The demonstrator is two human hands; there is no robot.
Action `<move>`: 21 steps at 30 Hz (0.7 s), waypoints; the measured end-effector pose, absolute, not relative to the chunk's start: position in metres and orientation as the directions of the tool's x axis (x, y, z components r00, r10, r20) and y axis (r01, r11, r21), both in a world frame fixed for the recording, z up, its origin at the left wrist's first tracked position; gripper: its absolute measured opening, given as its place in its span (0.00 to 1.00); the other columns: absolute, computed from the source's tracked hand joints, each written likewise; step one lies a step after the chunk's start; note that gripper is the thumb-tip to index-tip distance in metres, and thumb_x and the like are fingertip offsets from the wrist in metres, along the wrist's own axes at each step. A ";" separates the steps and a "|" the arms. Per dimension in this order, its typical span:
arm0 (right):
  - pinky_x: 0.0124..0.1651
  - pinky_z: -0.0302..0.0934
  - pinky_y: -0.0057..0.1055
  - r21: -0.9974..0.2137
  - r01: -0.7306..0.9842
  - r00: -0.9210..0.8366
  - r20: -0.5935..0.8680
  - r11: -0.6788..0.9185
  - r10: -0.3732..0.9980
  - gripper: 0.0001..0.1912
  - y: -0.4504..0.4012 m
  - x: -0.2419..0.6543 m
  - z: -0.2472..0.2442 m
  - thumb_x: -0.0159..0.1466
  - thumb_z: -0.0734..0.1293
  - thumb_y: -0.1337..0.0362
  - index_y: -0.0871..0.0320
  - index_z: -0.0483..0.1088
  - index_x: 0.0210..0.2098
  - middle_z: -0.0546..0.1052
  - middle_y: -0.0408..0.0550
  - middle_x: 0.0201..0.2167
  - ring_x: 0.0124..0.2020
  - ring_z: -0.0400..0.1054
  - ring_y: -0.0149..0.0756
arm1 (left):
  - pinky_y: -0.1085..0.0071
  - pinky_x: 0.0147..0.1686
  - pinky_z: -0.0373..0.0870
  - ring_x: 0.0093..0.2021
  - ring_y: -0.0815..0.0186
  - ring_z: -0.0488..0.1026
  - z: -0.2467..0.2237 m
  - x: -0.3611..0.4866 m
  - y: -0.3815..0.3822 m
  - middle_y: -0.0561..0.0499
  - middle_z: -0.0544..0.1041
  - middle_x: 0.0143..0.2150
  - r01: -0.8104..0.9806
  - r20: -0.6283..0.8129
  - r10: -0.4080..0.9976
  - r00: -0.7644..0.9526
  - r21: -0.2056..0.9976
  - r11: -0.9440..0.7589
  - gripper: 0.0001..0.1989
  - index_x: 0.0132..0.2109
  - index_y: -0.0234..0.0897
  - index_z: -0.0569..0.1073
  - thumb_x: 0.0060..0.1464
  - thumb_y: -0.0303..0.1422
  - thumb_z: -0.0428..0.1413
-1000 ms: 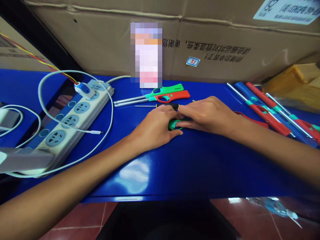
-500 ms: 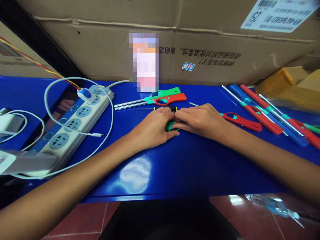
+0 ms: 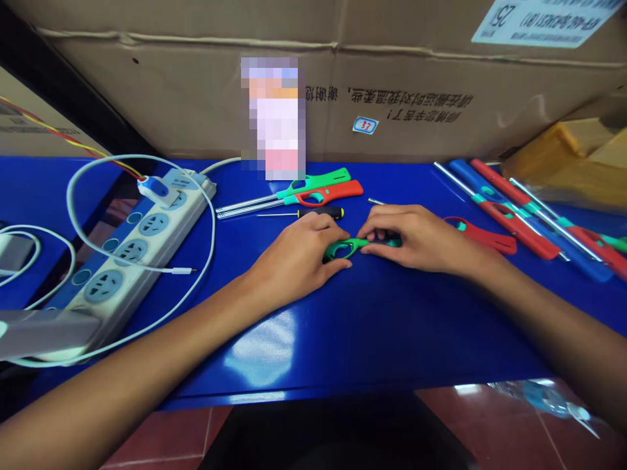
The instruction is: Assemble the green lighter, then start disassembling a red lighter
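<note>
A green gas lighter [image 3: 361, 242], the long-nosed kind with a trigger loop, lies low over the blue table between my hands. My left hand [image 3: 306, 251] is closed around its handle end, hiding that part. Thumb and fingers of my right hand [image 3: 409, 236] pinch its front end from the other side. Just behind my left hand rests a screwdriver [image 3: 321, 213] with a black and yellow handle. A red lighter [image 3: 487, 236] lies partly covered by my right hand, its metal tip showing behind the fingers.
Behind the screwdriver lie a green lighter [image 3: 337, 176] and a red lighter [image 3: 345, 190]. Several red and blue lighters [image 3: 509, 219] are heaped at the right. A power strip [image 3: 142, 251] with a white cable [image 3: 181, 270] occupies the left. A phone [image 3: 279, 124] leans on a cardboard box [image 3: 416, 78].
My right hand has moved right, away from my left, uncovering more of the green lighter. The camera view has shifted slightly, and the screwdriver's handle shows more fully.
</note>
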State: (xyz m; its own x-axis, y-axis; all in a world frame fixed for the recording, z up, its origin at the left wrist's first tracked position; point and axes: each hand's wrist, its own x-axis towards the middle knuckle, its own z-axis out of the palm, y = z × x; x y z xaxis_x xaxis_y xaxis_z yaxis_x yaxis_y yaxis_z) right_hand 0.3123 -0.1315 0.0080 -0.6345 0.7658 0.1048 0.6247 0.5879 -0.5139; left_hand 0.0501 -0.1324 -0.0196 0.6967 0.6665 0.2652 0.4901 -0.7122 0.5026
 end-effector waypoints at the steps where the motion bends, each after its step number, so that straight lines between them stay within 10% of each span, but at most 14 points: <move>1: 0.42 0.64 0.36 -0.517 0.616 -0.635 0.120 0.594 0.763 0.06 -0.133 0.312 0.005 0.70 0.72 0.60 0.53 0.81 0.44 0.81 0.48 0.41 0.39 0.74 0.41 | 0.56 0.55 0.78 0.54 0.53 0.79 -0.020 0.050 -0.132 0.45 0.82 0.51 0.493 0.268 0.675 0.688 0.510 -0.705 0.16 0.54 0.37 0.81 0.61 0.35 0.70; 21: 0.44 0.65 0.35 -0.527 0.515 -0.660 0.259 0.676 0.705 0.07 -0.133 0.319 -0.015 0.74 0.71 0.62 0.56 0.78 0.49 0.78 0.48 0.41 0.40 0.72 0.39 | 0.57 0.56 0.77 0.56 0.54 0.80 -0.022 0.046 -0.127 0.44 0.82 0.54 0.457 0.284 0.669 0.687 0.547 -0.701 0.17 0.55 0.37 0.80 0.63 0.38 0.68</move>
